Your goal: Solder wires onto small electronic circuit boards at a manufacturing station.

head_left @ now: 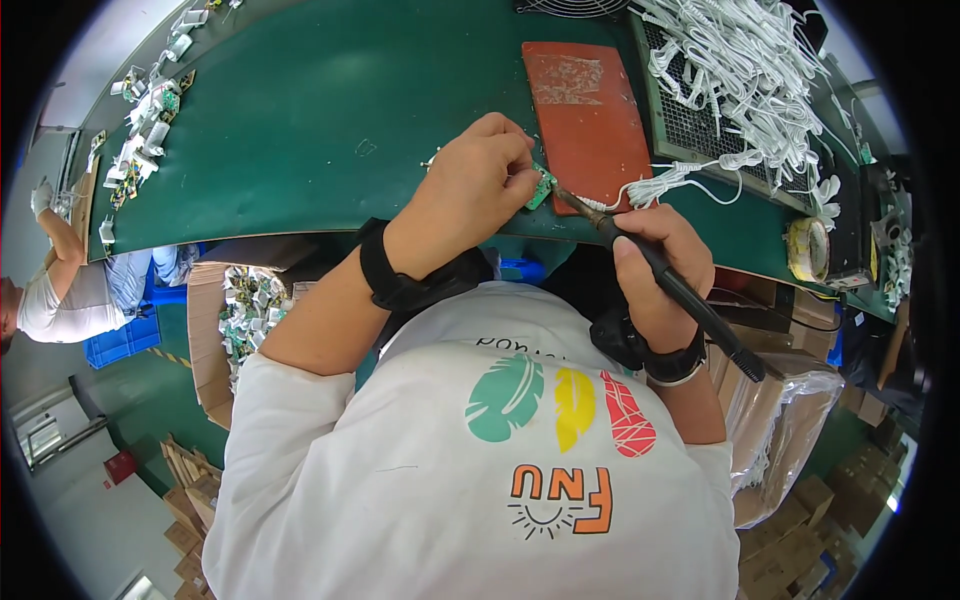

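My left hand (475, 180) is closed, its thumb and fingers pinching a small green circuit board (541, 187) near the table's front edge. Fingers hide part of the board. In my right hand (668, 262) is a soldering iron (702, 312), gripped by its black handle like a pen. The iron's dark tip points left and meets or nearly meets the board's right side; exact contact I cannot tell. Just beyond the iron lies a red-brown mat (592, 125). A coiled white cable (668, 184) reaches from the mat's right edge toward the iron's tip.
A mesh-bottomed tray (690, 100) heaped with white cables (735, 55) stands far right, with a tape roll (806, 250) nearer. Boards with white parts (150, 135) line the table's left edge. Below it is a cardboard box (207, 350) of boards. A co-worker (70, 300) sits at far left.
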{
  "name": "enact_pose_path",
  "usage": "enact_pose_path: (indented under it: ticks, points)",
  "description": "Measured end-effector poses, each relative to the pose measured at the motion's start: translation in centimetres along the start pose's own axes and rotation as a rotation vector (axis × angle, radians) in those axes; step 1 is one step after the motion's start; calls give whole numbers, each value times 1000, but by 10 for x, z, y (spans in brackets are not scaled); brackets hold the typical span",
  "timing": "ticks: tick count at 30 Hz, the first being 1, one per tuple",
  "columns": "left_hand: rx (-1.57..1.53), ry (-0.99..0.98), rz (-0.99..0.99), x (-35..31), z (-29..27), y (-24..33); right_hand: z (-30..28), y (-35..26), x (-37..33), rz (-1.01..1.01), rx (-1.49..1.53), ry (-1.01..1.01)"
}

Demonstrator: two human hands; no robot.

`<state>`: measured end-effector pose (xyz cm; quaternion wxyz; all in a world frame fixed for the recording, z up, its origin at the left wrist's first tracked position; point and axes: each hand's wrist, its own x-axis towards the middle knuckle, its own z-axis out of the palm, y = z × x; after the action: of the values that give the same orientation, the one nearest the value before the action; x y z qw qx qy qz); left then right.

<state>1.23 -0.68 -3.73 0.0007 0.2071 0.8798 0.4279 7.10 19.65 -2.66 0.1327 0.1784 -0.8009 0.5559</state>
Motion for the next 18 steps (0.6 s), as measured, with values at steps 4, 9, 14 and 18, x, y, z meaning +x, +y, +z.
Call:
enact_pose_path:
  ticks: [4,9,14,18]
  points:
    - [-2,-16,-6,0,0,0,-2,-2,5,-24,18,-35]
    - [88,15,15,-1,7,4,-1,-4,4,-2,25,-52]
    - [61,14,-25,1,2,7,-2,-4,4,7,45,-21]
    - [26,21,-31,2,0,2,-5,-1,2,-7,27,13]
